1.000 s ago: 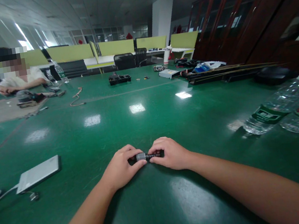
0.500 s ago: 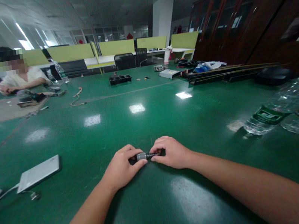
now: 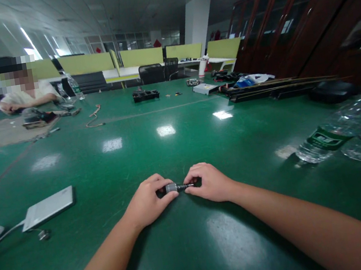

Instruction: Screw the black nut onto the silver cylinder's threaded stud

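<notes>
A small cylinder with a grey body [image 3: 171,187] and a thin dark ridged shaft [image 3: 180,187] lies sideways between my hands; its exact kind is not clear. My left hand [image 3: 149,199] is closed around the grey body, thumb in front and fingers behind, hiding its left end. At the shaft's right end, my right hand [image 3: 208,183] pinches with thumb and fingertips. Both hands are low over the green tabletop [image 3: 176,154], close to its surface.
Clear plastic bottles [image 3: 325,139] stand at the right. A silver flat box [image 3: 50,208] with a cable lies at the left. Farther back are a black tray [image 3: 146,95], long dark rails [image 3: 262,90] and a cord [image 3: 93,117]. Another person [image 3: 25,93] sits at the far left.
My right fingers have slid slightly right along the shaft, and a bit more of it shows between my hands. My left hand keeps its grip on the grey body.
</notes>
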### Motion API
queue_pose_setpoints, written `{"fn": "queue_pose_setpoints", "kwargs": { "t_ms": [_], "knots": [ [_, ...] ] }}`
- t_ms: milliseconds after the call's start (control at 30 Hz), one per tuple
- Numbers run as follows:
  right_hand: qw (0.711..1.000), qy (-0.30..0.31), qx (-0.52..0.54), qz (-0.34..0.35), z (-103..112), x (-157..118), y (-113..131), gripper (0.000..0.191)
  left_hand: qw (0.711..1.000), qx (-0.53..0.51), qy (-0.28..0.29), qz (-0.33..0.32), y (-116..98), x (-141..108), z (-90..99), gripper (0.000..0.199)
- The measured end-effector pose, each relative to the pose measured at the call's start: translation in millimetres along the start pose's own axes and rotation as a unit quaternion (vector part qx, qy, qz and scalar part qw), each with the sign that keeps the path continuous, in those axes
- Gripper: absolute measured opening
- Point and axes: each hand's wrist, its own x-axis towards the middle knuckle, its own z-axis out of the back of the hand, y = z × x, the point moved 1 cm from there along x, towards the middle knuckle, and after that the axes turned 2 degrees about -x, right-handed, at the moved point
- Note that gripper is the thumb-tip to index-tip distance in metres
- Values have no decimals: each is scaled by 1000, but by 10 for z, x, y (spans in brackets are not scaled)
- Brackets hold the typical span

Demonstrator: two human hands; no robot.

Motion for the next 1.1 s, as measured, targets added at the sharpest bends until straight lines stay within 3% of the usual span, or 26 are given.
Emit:
{"fn": "queue_pose_setpoints", "kwargs": {
  "t_ms": [833, 1100],
  "knots": [
    [1000, 19, 20, -15, 59, -16, -80, 7, 1000, -2, -3, -1, 9, -15, 18, 19],
    [992, 12, -39, -121, 225, -56, -179, 8, 1000, 3, -15, -11, 19, -21, 21, 22]
  ]
}}
